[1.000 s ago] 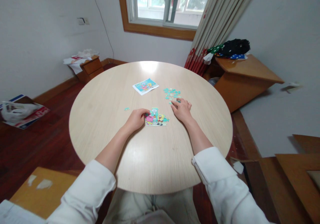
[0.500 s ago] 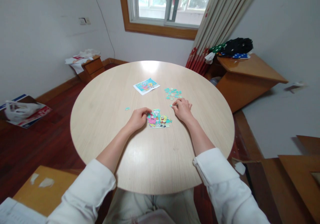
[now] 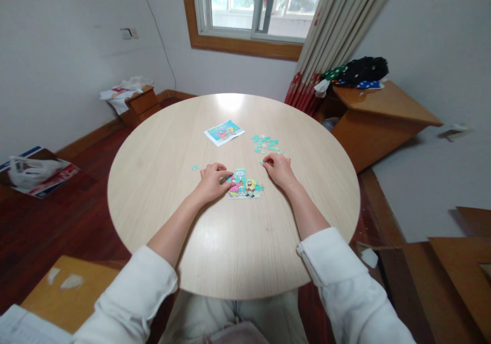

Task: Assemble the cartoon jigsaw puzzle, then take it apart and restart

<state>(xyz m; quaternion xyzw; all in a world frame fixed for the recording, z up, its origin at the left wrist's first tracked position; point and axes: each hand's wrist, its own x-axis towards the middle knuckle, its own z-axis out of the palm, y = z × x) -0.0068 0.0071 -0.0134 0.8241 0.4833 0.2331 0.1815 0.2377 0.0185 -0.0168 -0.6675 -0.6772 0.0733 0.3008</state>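
Note:
A partly assembled cartoon jigsaw (image 3: 245, 186) lies on the round wooden table (image 3: 230, 241). My left hand (image 3: 210, 180) rests against the jigsaw's left edge, fingers curled and fingertips touching it. My right hand (image 3: 279, 170) sits just right of the jigsaw's upper corner, fingers pinched on a small teal puzzle piece (image 3: 263, 162). A heap of loose teal pieces (image 3: 264, 143) lies just beyond my right hand. One stray piece (image 3: 195, 167) lies left of my left hand. A printed reference picture (image 3: 224, 131) lies farther back.
A wooden cabinet (image 3: 379, 119) with dark clothes on top stands at the right by the curtain (image 3: 330, 42). A small wooden box (image 3: 140, 101) with papers sits by the left wall. A plastic bag (image 3: 30, 170) lies on the floor. A wooden board (image 3: 65, 293) is at my lower left.
My right hand has drawn back from the loose pieces towards the jigsaw's upper right corner. My left hand has shifted slightly, its fingers now stretched onto the jigsaw's left edge.

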